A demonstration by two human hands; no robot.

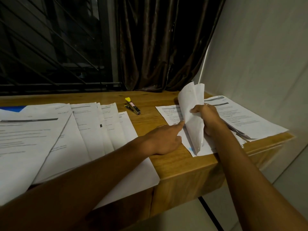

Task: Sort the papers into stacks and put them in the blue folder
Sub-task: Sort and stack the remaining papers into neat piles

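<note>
Head: papers (191,104) within right grip (208,119)

One wide-angle camera, worn on the head, looks forward and down across a wooden table (173,164) from its near edge. Both forearms run in from the bottom, so the left hand (164,140), right hand (207,120) and papers (50,130) sit close, mid-frame. Beyond, it faces a barred window (50,47) and curtain (158,47); a wall (258,55) fills the right.
</note>
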